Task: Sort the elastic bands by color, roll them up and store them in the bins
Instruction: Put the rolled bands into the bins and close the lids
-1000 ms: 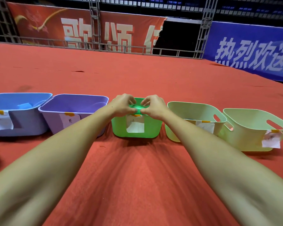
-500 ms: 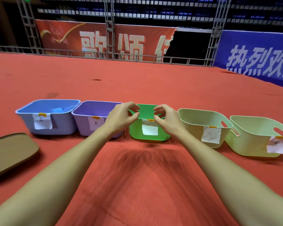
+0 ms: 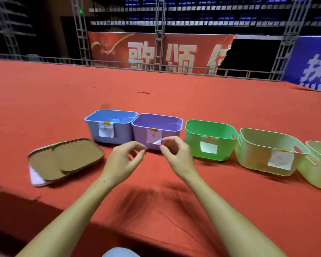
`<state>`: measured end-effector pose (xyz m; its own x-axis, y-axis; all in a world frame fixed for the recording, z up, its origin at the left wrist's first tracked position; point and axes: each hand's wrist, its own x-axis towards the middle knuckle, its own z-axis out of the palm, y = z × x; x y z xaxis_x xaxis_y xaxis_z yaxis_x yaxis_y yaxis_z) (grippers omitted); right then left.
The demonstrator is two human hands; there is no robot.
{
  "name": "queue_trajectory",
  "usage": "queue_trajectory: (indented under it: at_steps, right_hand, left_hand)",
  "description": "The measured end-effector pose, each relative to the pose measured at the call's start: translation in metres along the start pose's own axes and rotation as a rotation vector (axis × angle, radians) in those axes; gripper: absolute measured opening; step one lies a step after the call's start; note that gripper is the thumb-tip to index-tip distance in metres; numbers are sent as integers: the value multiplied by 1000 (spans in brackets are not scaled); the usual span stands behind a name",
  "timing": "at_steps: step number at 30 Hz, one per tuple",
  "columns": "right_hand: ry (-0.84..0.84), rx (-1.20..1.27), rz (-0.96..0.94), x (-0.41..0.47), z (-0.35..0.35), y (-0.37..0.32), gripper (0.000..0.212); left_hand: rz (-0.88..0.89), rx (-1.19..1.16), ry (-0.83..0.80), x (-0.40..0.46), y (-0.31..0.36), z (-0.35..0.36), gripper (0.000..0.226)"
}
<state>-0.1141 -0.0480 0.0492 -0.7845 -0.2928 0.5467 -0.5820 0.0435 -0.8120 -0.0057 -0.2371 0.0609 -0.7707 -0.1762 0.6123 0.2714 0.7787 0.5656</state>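
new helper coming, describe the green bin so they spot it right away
On the red carpet stands a row of bins. The green bin is third from the left, between the purple bin and a pale yellow-green bin; it alone is bright green.

Red carpeted floor (image 3: 174, 93), wide and flat, running back to a low metal railing (image 3: 119, 64). Behind it: grey truss towers (image 3: 81, 32), a red banner (image 3: 156, 51) with pale characters, a blue banner (image 3: 311, 62) at right. Dim tiered seating (image 3: 202, 13) above, unlit.
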Motion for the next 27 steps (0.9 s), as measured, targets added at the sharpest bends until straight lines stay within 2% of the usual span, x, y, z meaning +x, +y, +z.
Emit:
queue_trajectory:
  at_steps: [5,10,15,18,22,25,27]
  right_hand:
    - [-129,-13,29,-4,79,10,18]
    - [-282,-48,71,-3,142,23,18]
    - [-386,-80,113,-2,175,30,21]
    - [-405,-87,128,-3,177,35,18]
    - [-401,-114,127,-4,163,45,18]
    - [-356,-115,133,-2,146,51,18]
    - [-316,-96,133,-2,134,51,21]
  left_hand:
    - [-92,123,0,-27,-54,-40,8]
    - [-292,431,30,-36,-110,-69,5]
    - [-388,669,-69,-29,-164,-74,35]
    - [-391,745,-75,-28,-175,-67,38]
    - [-306,786,37,-23,-162,-61,25]
    - [-70,816,170,-23,-142,-61,11]
    - [43,821,255,-22,-119,-61,16]
